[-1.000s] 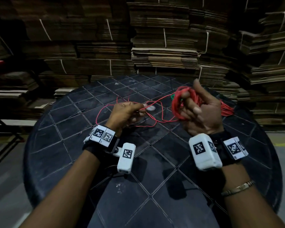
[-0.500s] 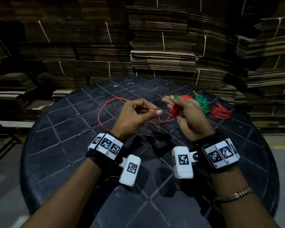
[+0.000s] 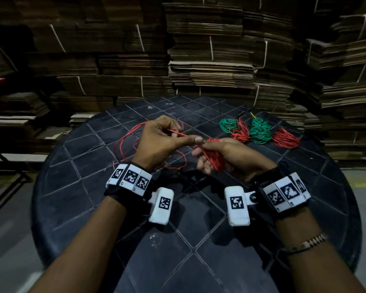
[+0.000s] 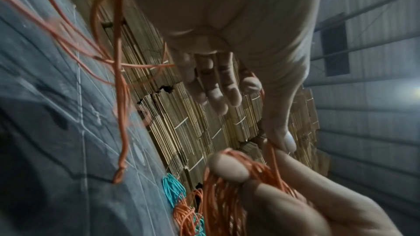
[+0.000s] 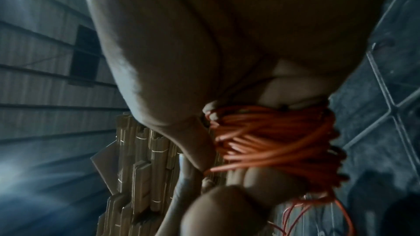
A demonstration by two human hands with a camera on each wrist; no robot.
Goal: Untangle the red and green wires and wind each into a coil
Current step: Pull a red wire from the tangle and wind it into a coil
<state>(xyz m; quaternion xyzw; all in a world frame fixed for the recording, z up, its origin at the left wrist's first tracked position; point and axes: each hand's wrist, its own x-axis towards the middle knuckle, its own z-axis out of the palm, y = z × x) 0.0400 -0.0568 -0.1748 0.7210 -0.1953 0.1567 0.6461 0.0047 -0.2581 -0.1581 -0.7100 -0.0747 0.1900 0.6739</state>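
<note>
While a second ago the right hand [image 3: 224,154] was raised with its fingers spread through the red coil [image 3: 215,158], it has since dropped low and turned flatter over the black round table [image 3: 76,187], and the left hand [image 3: 159,142] has swung in until its thumb tip almost meets the right fingertips. The red wire [image 3: 178,134] runs taut from the left hand's pinch to the coil, which in the right wrist view wraps in many turns round the right hand's fingers [image 5: 268,179]; those fingers are curled enough to keep the winding on. The left thumb and forefinger are closed on the strand, the other fingers loosely bent. Behind the left hand a few slack red loops [image 3: 123,144] lie on the table, fewer than a second ago, so I judge another turn has just gone on and only a short length is left to wind. Finished bundles sit at the table's far right: a green coil [image 3: 227,124], a red one [image 3: 240,133], another green coil [image 3: 260,132] and another red [image 3: 285,140], touching in a row. As for writing, none can be read: the wrist bands [image 3: 131,177] and white camera pods [image 3: 162,205] carry only black-and-white square markers, and the stacked flattened cardboard [image 3: 209,66] behind shows no legible print.
</note>
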